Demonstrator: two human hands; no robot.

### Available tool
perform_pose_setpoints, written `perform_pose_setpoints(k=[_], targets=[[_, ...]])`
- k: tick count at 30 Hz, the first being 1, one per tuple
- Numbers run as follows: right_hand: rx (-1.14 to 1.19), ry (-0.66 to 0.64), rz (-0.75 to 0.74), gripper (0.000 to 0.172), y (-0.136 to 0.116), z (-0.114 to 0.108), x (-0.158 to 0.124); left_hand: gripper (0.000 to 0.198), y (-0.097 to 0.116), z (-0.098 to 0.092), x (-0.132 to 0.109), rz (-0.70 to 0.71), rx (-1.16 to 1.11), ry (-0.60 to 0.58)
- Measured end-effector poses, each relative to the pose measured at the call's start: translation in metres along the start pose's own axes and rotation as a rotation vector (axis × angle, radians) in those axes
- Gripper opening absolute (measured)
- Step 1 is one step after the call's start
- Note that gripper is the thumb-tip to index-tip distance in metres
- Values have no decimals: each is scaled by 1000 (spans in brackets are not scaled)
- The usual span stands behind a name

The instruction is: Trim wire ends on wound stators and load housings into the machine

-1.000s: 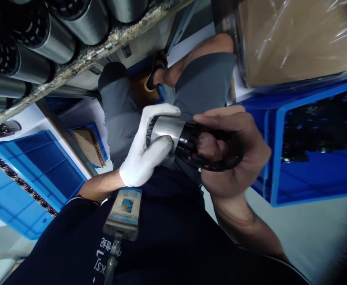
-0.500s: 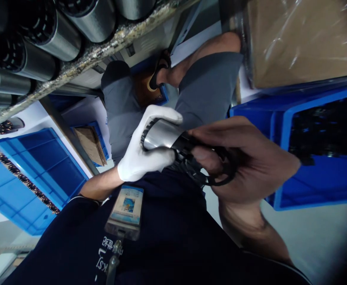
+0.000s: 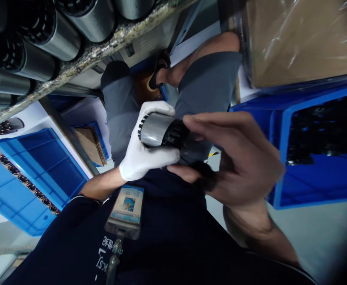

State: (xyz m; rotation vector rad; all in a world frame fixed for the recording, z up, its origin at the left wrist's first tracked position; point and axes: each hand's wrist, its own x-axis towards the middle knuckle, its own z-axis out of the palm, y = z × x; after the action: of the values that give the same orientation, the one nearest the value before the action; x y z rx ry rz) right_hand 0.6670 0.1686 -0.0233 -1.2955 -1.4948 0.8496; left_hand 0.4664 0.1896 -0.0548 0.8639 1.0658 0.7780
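Note:
My left hand (image 3: 139, 158), in a white glove, is closed around a silver metal cylinder (image 3: 154, 130). The cylinder has a notched black rim at one end and a slotted black cap (image 3: 175, 135) at the other, which points toward my right hand. Bare and partly blurred, my right hand (image 3: 241, 158) is curled beside that capped end, its forefinger at the cap's edge. Between its thumb and lower fingers is a dark, smeared black plastic part (image 3: 205, 176); its shape cannot be made out now.
Several similar metal cylinders (image 3: 63, 37) with black ends stand on a worn-edged shelf at upper left. A blue crate (image 3: 313, 186) on the right holds black parts. Blue bins (image 3: 51, 158) lie at left. A plastic-wrapped carton (image 3: 304, 43) sits at upper right.
My right hand has turned and drawn the open black ring-like part down off the cylinder's end, so the black cap shows more. The cylinder has shifted slightly up and left in my left hand.

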Motion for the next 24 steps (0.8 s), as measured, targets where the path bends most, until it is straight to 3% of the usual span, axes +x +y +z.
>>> perform_pose_setpoints(k=[2,4,7,9,12,15,18,21,24], targets=[[-103,-10,-128,62,4,2,1,71,0,1,-1,40,-6,0],[-101,-10,-135,50,5,0,1,72,2,5,-2,-22,-82,-14],[-15,-44,84,38,2,-10,1,70,9,13,-1,-137,-247,-54],[-22,-57,216,37,0,-19,-1,68,16,18,2,-122,-328,-53],[-87,-81,195,58,-1,-32,-6,62,25,21,9,-43,-394,-4],[46,-93,175,74,-3,-35,-10,51,27,22,13,-26,-402,57],[119,-96,117,72,-6,-28,-12,46,28,28,15,-11,-341,138],[37,-21,-4,73,-4,-13,-17,41,36,40,18,-19,-391,235],[0,51,38,69,0,4,-22,57,46,47,20,-10,-358,303]])
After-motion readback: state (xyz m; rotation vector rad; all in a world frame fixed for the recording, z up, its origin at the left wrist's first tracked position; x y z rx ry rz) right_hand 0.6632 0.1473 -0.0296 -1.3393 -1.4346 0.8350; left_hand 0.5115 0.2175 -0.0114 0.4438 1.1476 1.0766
